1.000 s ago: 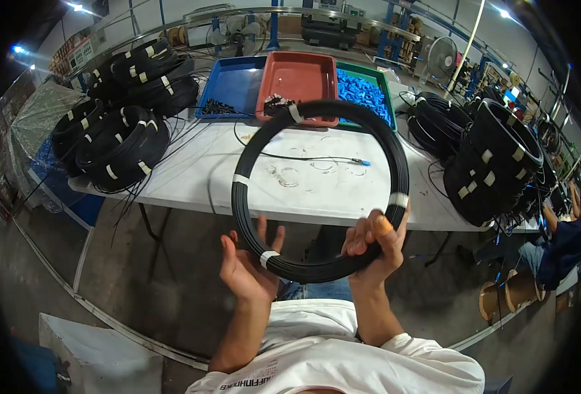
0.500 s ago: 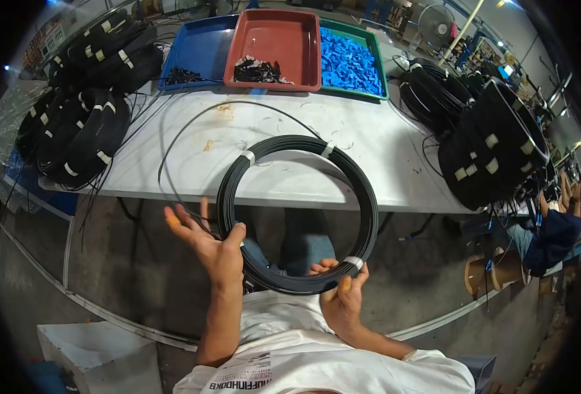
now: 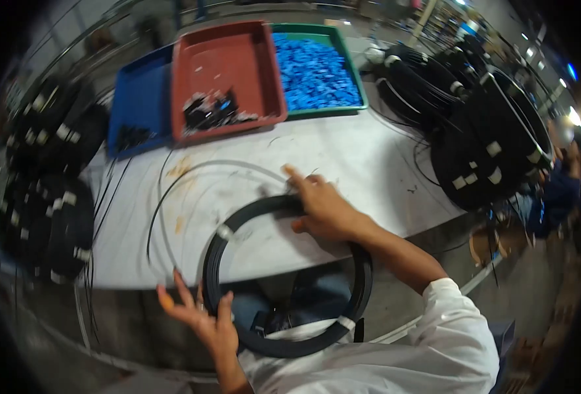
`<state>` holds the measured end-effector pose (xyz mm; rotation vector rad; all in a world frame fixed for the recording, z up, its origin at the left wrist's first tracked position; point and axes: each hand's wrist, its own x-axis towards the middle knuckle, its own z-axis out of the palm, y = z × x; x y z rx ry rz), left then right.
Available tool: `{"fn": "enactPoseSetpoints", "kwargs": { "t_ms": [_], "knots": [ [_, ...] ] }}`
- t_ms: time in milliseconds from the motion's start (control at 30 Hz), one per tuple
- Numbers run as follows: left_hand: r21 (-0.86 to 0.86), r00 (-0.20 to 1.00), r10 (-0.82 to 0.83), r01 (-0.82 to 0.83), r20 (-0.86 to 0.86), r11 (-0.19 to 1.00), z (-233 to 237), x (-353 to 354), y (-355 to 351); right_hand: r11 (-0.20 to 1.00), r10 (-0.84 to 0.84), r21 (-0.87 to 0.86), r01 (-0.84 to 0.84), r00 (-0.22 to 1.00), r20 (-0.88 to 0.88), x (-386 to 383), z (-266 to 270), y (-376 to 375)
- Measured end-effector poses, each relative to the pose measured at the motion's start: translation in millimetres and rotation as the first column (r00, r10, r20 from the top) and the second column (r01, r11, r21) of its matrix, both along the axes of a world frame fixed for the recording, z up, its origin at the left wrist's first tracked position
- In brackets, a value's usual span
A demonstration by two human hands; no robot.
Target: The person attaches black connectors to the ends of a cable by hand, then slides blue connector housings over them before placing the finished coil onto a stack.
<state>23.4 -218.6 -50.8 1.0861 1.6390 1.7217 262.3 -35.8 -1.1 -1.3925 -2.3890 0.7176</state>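
A ring-shaped coil of black cable [image 3: 212,266], bound with white tape, stands tilted between the table edge and my lap. My right hand [image 3: 326,207] reaches across its far side, thumb inside the ring and fingers over the outer edge. At the near left, my left hand [image 3: 208,325] has its fingers spread, with the thumb against the coil. A loose cable end [image 3: 165,197] arcs over the tabletop from near my right fingertips towards my left fingers. The right hand covers part of the coil and its tape.
Blue [image 3: 142,92], red [image 3: 228,56] and green [image 3: 362,98] trays stand at the table's [image 3: 395,171] back, holding small black and blue pieces. Taped cable coils are piled left [image 3: 47,223] and right [image 3: 494,144]. A person [image 3: 559,190] is at far right.
My right hand has moved from the coil's near right side up to its far side. The view has shifted, and the coil appears lower. My left hand stays at the left side.
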Motion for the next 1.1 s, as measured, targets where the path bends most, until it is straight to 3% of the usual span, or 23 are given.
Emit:
{"fn": "enactPoseSetpoints", "kwargs": {
  "t_ms": [67,133,167,200,300,367,533,667,733,767,833,900,933,1000,1033,1100],
  "knots": [
    [-0.013,1.0,0.022,-0.022,-0.001,1.0,5.6,5.2,0.2,0.986,0.051,-0.147,-0.074,0.986,-0.158,5.2,-8.6,11.3],
    [-0.159,0.999,0.044,-0.039,0.029,0.986,19.9,13.4,-3.4,0.985,0.129,-0.089,-0.146,0.977,-0.171,4.8,-8.4,12.8],
    [-0.198,0.983,0.033,-0.069,-0.179,0.978,13.7,9.4,-8.7,0.982,0.145,-0.1,-0.161,0.977,-0.155,5.4,-10.8,10.7],
    [-0.233,0.855,-0.047,-0.087,-0.517,0.969,38.4,14.2,-3.0,0.982,0.179,-0.052,-0.183,0.981,-0.081,2.1,-0.9,6.4],
    [-0.285,0.955,-0.143,0.065,-0.261,0.956,17.8,-3.8,-27.2,0.985,0.168,-0.033,-0.169,0.985,-0.032,-8.0,3.0,-2.2],
    [-0.283,0.972,-0.151,0.095,-0.182,0.955,46.7,-7.3,-24.9,0.978,0.206,-0.01,-0.208,0.975,-0.087,-13.1,2.5,-2.5],
    [-0.192,0.977,-0.099,0.063,-0.189,0.979,139.0,-30.1,8.5,0.985,0.17,0.044,-0.167,0.984,-0.056,-35.8,91.3,12.8],
    [-0.079,0.948,-0.022,-0.004,-0.319,0.997,203.9,-53.6,48.5,0.971,0.104,0.231,-0.064,0.98,-0.169,-33.9,187.9,38.6],
    [-0.061,0.929,-0.059,0.039,-0.365,0.997,245.4,-55.5,89.6,0.988,-0.044,0.141,0.065,0.988,-0.15,-18.1,243.0,51.3],
    [0.041,0.94,-0.157,0.177,-0.302,0.983,272.7,-48.1,122.7,0.969,-0.088,0.22,0.115,0.988,-0.13,-7.3,268.4,61.6],
    [0.072,0.796,-0.225,0.318,-0.562,0.946,317.0,-38.5,188.4,0.91,-0.201,0.332,0.248,0.965,-0.168,23.7,300.9,84.5],
    [0.301,0.836,-0.362,0.5,-0.412,0.812,345.2,1.4,271.1,0.845,-0.314,0.393,0.362,0.932,-0.184,68.7,326.1,110.3],
    [0.314,0.816,-0.499,0.574,-0.292,0.756,359.1,26.1,308.5,0.82,-0.371,0.388,0.42,0.907,-0.198,93.4,338.8,124.0],
    [0.248,0.685,-0.559,0.709,-0.467,0.661,373.8,77.6,388.4,0.766,-0.422,0.45,0.46,0.887,-0.187,156.2,344.9,162.4],
    [0.209,0.618,-0.44,0.704,-0.651,0.679,378.9,109.7,421.5,0.765,-0.48,0.395,0.509,0.859,-0.178,189.3,345.9,184.0],
    [0.265,0.555,-0.765,0.831,-0.326,0.49,377.4,183.7,483.4,0.757,-0.525,0.348,0.553,0.832,-0.18,257.3,342.3,223.2]
  ]
}}
